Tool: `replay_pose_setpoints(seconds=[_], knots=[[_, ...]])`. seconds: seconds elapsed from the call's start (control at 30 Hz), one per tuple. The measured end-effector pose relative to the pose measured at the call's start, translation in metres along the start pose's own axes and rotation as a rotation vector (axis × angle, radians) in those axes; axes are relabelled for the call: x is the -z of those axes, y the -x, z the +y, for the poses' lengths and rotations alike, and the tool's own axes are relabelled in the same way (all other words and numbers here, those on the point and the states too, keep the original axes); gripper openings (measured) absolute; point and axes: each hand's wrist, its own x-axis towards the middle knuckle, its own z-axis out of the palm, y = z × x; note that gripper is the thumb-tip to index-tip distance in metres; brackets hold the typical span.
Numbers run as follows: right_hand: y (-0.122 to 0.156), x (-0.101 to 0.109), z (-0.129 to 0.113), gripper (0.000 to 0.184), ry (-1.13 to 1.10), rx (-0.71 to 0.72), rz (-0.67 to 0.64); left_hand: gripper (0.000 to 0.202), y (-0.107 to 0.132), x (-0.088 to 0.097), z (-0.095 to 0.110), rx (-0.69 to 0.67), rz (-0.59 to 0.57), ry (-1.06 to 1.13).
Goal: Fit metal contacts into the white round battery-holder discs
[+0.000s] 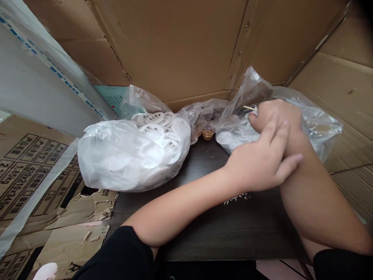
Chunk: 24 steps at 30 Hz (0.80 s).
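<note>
My left hand [262,161] lies across my right wrist with its fingers stretched out, holding nothing. My right hand [275,114] is closed in a pinch at the mouth of a clear plastic bag [317,124] and grips a thin pale stick [250,108]. A second clear bag [128,155], full of white round discs [154,130], sits on the dark table [227,229] to the left. Between the bags stands a small gold ornament [207,134]. A small silvery piece [237,198] lies under my left forearm.
Brown cardboard walls [180,42] close in the back and right. A printed carton and torn cardboard [35,171] lie at the left beside a white panel [26,89]. A teal sheet [112,97] shows behind the left bag.
</note>
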Motion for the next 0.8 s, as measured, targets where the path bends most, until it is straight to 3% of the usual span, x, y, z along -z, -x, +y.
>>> replay_pose_setpoints(seconds=[0.07, 0.13, 0.2, 0.27, 0.3, 0.37, 0.43, 0.53, 0.7, 0.8], knots=[[0.011, 0.004, 0.003, 0.043, 0.023, -0.077, 0.162, 0.059, 0.024, 0.008, -0.006, -0.125, -0.095, 0.026], [0.025, 0.002, 0.009, 0.043, 0.007, -0.045, 0.418, 0.046, 0.049, 0.016, -0.02, -0.23, -0.188, 0.093], [0.043, -0.009, 0.015, 0.042, -0.017, 0.11, 0.588, 0.04, 0.072, 0.021, -0.04, -0.114, -0.052, 0.185], [0.064, -0.03, 0.016, 0.04, -0.073, 0.33, 0.589, 0.038, 0.092, 0.021, -0.06, 0.15, 0.209, 0.307], [0.073, -0.044, 0.015, 0.036, -0.122, 0.482, 0.506, 0.042, 0.1, 0.021, -0.069, 0.232, 0.256, 0.397], [0.088, -0.072, 0.009, 0.027, -0.22, 0.778, 0.315, 0.056, 0.112, 0.019, -0.084, 0.289, 0.242, 0.552], [0.094, -0.097, 0.001, 0.024, -0.297, 0.931, 0.152, 0.066, 0.12, 0.017, -0.094, 0.289, 0.181, 0.631], [0.092, -0.124, -0.008, 0.031, -0.332, 0.951, 0.098, 0.07, 0.124, 0.015, -0.101, 0.388, 0.129, 0.73], [0.089, -0.143, -0.009, 0.03, -0.438, 0.932, 0.323, 0.072, 0.12, 0.014, -0.107, 0.569, 0.111, 0.963], [0.088, -0.146, -0.011, 0.051, -0.609, 0.856, 0.377, 0.072, 0.119, 0.013, -0.11, 0.607, 0.14, 1.021]])
